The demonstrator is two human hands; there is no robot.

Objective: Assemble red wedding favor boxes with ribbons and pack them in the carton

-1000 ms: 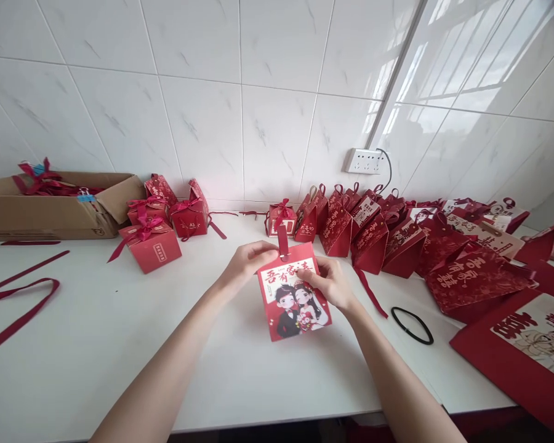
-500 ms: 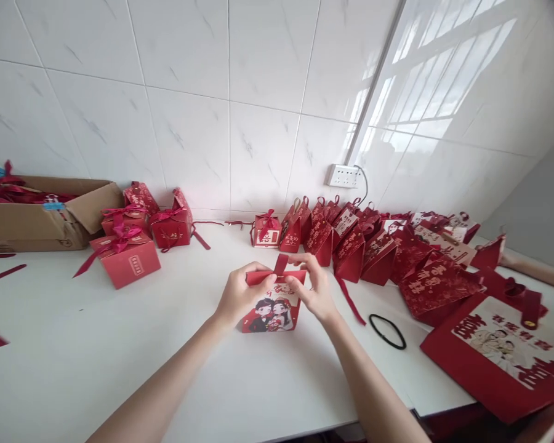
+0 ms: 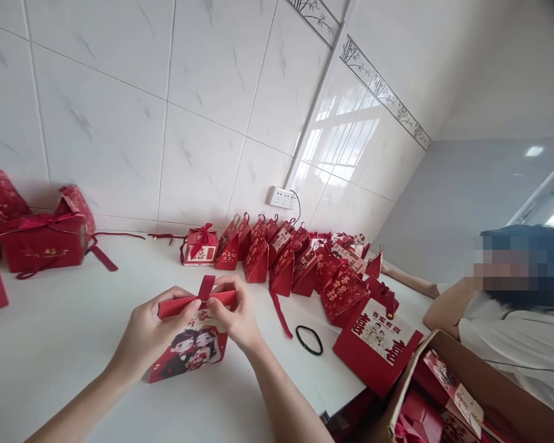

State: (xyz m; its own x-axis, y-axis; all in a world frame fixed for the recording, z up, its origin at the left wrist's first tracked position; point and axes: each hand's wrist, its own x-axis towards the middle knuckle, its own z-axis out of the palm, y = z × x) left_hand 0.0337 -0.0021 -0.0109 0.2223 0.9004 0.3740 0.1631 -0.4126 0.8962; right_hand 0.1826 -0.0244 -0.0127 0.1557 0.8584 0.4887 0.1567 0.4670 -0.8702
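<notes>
Between both hands a red gift box (image 3: 194,349) with a cartoon couple printed on its front stands on the white table. My left hand (image 3: 154,329) pinches the left part of its top edge, thumb in front. My right hand (image 3: 233,311) grips the right part the same way, both thumbs nearly meeting in the middle. A dark red ribbon loop (image 3: 207,287) sticks up from the top between the hands. The fingers behind the box are partly hidden.
Rows of red gift boxes (image 3: 281,261) line the wall. A black elastic band (image 3: 309,340) and a red ribbon (image 3: 281,315) lie right of my hands. A cardboard box (image 3: 410,375) with red boxes stands lower right, near a seated person (image 3: 512,332). A socket strip (image 3: 282,197) hangs on the wall.
My view has swung to the right, bringing the person and the cardboard box at lower right into sight. Both hands keep their hold on the gift box's top, which now appears turned slightly.
</notes>
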